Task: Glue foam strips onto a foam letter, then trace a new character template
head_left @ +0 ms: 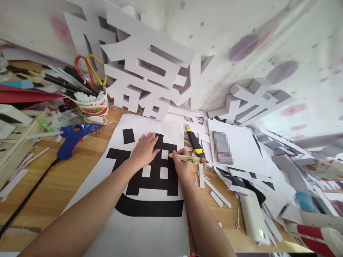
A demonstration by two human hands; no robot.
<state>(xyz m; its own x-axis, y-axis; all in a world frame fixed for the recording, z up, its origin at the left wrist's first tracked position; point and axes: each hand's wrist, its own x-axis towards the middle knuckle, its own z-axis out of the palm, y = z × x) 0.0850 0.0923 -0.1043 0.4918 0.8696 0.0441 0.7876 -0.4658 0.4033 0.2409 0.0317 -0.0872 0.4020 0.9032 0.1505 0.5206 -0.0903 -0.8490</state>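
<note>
A large black character cutout (160, 208) lies on a long white paper sheet (118, 235) in front of me. My left hand (144, 149) rests flat on the upper part of the character, fingers stretched out. Just to its right, my right hand (182, 167) grips a multicolour ballpoint pen (187, 158) with a reddish end. The pen's tip points left, by a small white square opening in the character; whether it touches the paper I cannot tell. A yellow and black utility knife (194, 142) lies to the right of the pen.
A blue glue gun (70, 139) with its cord lies at left, near a paper cup (93, 107) holding scissors and pens. White three-dimensional characters (150, 64) lean at the back. Paper strips (217, 192), a blurred phone (223, 148) and a white power bank (253, 216) lie at right.
</note>
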